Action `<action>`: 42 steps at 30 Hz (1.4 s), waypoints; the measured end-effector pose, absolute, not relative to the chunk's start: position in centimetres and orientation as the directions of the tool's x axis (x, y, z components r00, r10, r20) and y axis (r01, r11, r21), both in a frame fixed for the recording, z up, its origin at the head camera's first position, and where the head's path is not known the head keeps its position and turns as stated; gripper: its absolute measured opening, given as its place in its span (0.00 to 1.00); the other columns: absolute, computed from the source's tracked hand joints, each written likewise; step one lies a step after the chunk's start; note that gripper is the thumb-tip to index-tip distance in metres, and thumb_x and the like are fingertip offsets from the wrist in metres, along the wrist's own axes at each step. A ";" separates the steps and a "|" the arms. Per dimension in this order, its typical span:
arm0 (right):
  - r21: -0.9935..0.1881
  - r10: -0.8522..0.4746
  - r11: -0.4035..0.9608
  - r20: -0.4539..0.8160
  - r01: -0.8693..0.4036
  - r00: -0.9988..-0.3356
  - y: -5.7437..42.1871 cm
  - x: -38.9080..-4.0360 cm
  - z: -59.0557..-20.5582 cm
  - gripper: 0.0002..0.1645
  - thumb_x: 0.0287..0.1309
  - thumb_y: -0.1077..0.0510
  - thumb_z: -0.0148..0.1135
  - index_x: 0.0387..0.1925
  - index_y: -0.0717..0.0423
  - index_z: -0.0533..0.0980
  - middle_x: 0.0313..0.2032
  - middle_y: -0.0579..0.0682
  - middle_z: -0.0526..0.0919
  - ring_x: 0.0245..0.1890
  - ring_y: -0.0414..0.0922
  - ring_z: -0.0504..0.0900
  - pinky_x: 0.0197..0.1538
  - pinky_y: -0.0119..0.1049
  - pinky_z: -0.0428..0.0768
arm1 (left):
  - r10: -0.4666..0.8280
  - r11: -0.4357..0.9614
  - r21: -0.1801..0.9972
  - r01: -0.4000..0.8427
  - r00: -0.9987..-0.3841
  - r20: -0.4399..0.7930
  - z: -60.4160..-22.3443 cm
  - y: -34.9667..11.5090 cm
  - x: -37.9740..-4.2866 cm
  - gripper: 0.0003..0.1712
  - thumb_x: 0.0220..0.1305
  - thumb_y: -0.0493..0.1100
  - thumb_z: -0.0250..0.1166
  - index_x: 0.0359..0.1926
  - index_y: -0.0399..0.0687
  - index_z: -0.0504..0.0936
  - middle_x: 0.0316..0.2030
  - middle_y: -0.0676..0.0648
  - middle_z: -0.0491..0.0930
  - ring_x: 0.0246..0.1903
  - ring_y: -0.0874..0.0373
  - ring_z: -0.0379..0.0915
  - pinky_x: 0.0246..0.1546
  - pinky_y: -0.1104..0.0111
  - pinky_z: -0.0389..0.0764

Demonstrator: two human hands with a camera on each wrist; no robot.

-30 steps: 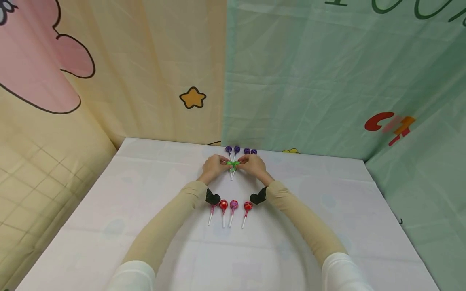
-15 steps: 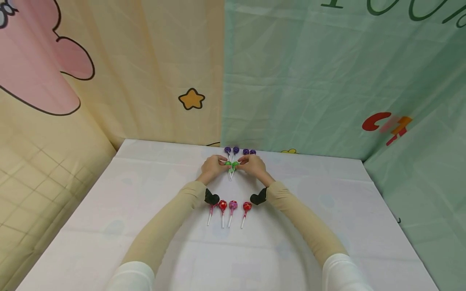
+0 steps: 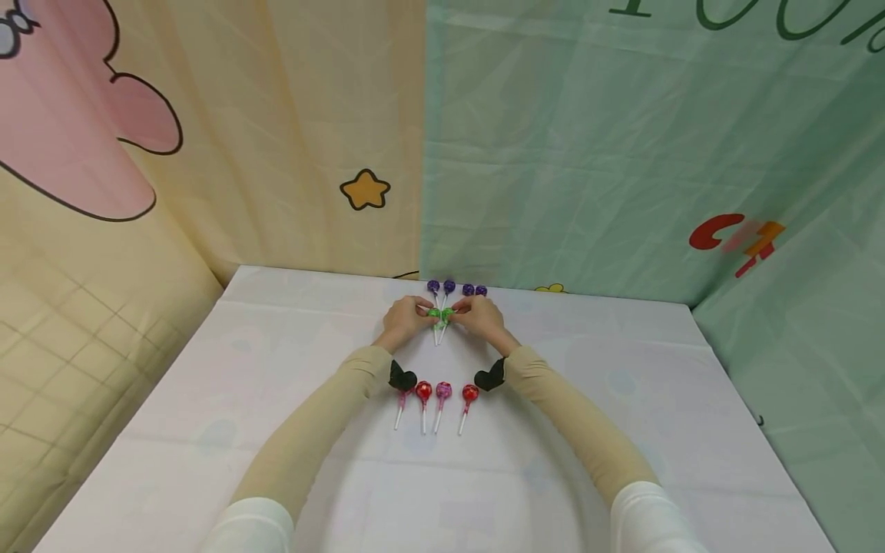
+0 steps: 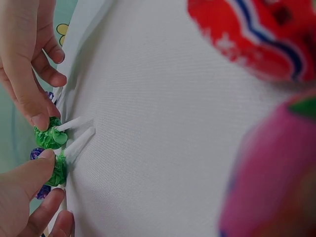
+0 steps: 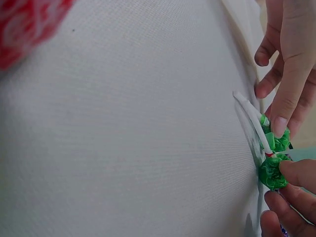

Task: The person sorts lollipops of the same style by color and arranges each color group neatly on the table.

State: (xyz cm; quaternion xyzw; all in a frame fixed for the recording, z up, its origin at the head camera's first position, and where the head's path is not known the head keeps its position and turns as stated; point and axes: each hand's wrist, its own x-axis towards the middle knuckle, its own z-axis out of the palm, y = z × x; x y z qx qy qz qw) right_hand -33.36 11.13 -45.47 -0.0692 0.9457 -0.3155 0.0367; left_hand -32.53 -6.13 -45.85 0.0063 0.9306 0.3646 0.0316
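Two green-wrapped lollipops lie side by side near the table's far edge, their white sticks pointing back toward me. In the head view my left hand (image 3: 406, 316) pinches the left green lollipop (image 3: 433, 314) by its wrapped head. My right hand (image 3: 482, 316) pinches the right green lollipop (image 3: 448, 314) the same way. Seen from the left wrist, the thumbs press on the green heads (image 4: 57, 170) and the stick ends come close together. Just beyond are two purple lollipops (image 3: 449, 286), with more purple heads (image 3: 469, 289) to their right, their sticks hidden by my right hand.
Closer to me on the white table (image 3: 456, 491), a row of several red and pink lollipops (image 3: 424, 392) lies between my forearms. The leftmost is partly covered by a black wrist piece (image 3: 402, 376). Printed curtains (image 3: 553, 153) stand behind the table and on both sides.
Both hands stay nearly in place, pinching the green lollipops. The green lollipops' stick ends have shifted slightly. The other lollipops lie as before.
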 end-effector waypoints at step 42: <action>-0.605 -0.145 0.789 -0.020 -0.103 -0.989 11.2 -33.4 -45.8 0.19 0.57 0.46 0.65 0.47 0.51 0.82 0.40 0.51 0.87 0.27 0.42 0.81 0.27 0.29 0.72 | 0.023 0.753 0.658 -0.002 -0.999 -0.030 -45.9 -6.0 -32.5 0.21 0.54 0.52 0.72 0.49 0.51 0.84 0.38 0.48 0.87 0.38 0.53 0.81 0.33 0.66 0.74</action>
